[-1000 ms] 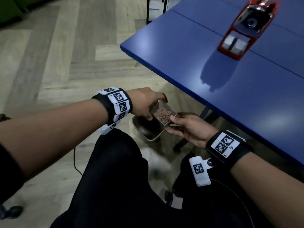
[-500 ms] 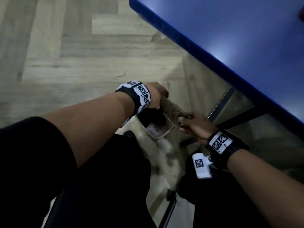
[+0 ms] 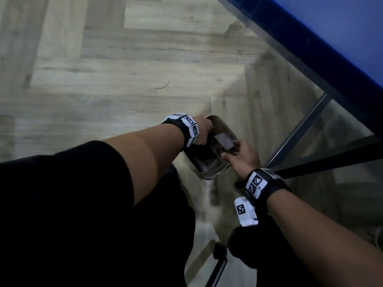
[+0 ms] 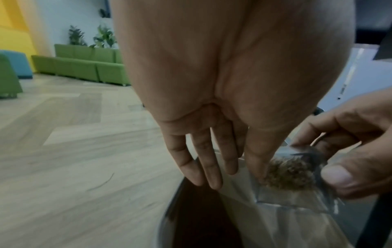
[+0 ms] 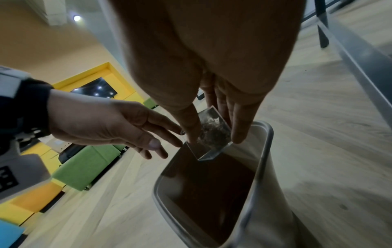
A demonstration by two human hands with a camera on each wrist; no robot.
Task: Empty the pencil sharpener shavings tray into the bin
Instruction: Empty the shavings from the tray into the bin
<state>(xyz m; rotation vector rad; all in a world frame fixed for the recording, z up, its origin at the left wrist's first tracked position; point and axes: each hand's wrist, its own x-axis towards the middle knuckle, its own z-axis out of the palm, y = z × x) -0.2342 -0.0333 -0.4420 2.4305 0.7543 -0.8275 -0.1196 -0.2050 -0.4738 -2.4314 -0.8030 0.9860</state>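
Your right-hand fingers [image 5: 239, 127] and thumb are pinched on the two side walls of the small clear plastic shavings tray [image 5: 212, 132], so the right hand [image 3: 242, 160] is the one carrying it. Your left hand [image 3: 202, 132] is different: its fingers [image 4: 203, 161] are straight and relaxed, tips right at the tray's edge, holding nothing as far as I can tell.

Here's what changed. A second ago that tray sat flat above the bin with the brown shavings [image 4: 288, 174] lying level inside. Half a second ago you'd started tilting it. Now it's tipped steeply, one corner pointing down into the mouth of the tall grey plastic bin [image 5: 267, 134], and the shavings have bunched into a clump toward the lower end. Your head has also dropped to look at the bin, so the blue table [image 3: 342, 38] is just a strip above it now.

My read: you're mid-pour, not done. The clump is still in the tray, over the bin opening. It'll probably want more tilt or a tap from those left fingers to shake it loose.
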